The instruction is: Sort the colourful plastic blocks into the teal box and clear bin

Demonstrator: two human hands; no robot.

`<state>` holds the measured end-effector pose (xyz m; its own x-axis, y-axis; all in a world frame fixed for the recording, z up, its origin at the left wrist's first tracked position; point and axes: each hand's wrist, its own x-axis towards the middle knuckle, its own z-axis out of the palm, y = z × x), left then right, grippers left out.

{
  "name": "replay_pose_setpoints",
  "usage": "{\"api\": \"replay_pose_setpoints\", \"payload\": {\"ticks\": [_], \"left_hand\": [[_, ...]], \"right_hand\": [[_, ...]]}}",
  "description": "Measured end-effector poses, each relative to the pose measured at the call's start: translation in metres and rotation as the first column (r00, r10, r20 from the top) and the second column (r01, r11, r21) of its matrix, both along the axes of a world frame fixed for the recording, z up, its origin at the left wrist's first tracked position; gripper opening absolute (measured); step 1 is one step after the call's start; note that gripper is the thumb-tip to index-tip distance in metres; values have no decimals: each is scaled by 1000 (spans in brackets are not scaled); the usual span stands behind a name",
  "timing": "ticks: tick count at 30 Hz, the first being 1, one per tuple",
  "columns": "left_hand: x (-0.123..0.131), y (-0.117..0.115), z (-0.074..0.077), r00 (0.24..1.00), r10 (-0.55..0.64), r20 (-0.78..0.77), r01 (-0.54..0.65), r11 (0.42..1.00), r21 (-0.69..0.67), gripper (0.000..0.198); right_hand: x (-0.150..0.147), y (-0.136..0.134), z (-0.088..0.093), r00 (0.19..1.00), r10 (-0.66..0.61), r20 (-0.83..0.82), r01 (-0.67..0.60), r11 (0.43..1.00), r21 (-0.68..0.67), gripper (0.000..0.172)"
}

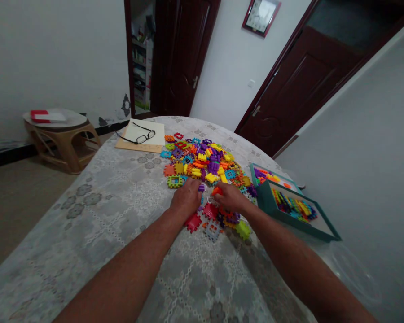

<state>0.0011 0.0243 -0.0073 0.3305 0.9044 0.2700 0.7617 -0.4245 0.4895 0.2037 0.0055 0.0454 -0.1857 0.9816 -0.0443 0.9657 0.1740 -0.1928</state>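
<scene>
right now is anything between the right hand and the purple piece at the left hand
White lattice pieces lie low between the right hand and the purple piece by the left hand. The right hand has an orange piece at its fingertips.

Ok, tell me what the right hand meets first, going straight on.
Past the orange piece it holds, the right hand would probably meet a yellow piece just ahead, though depth is unclear.

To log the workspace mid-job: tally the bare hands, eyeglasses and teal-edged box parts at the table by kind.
Bare left hand and bare right hand: 2
Black-framed eyeglasses: 1
Teal-edged rectangular box parts: 2
Total: 5, excluding the heaped multicoloured plastic pieces
</scene>
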Motion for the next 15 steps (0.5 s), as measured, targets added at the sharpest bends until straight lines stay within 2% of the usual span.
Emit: {"api": "replay_pose_setpoints", "payload": {"ticks": [2,5,10,13,15], "left_hand": [[0,-1,-2,1000,-21,-2,21,1000,-6,44],[0,0,-4,997,-80,-9,79,997,-16,43],[0,-2,-1,994,-104,-34,103,994,-34,36],[-1,-4,3,991,-101,-83,98,995,-34,28],[0,-4,4,989,-99,-109,95,995,-40,25]], "right_hand": [[10,3,1,991,-113,-69,113,994,2,18],[22,12,1,971,-198,-136,203,979,22,31],[23,37,-1,982,-112,-154,137,976,167,30],[11,51,-7,991,-49,-127,79,966,246,42],[2,56,-12,996,22,-89,-2,974,227,54]]}}
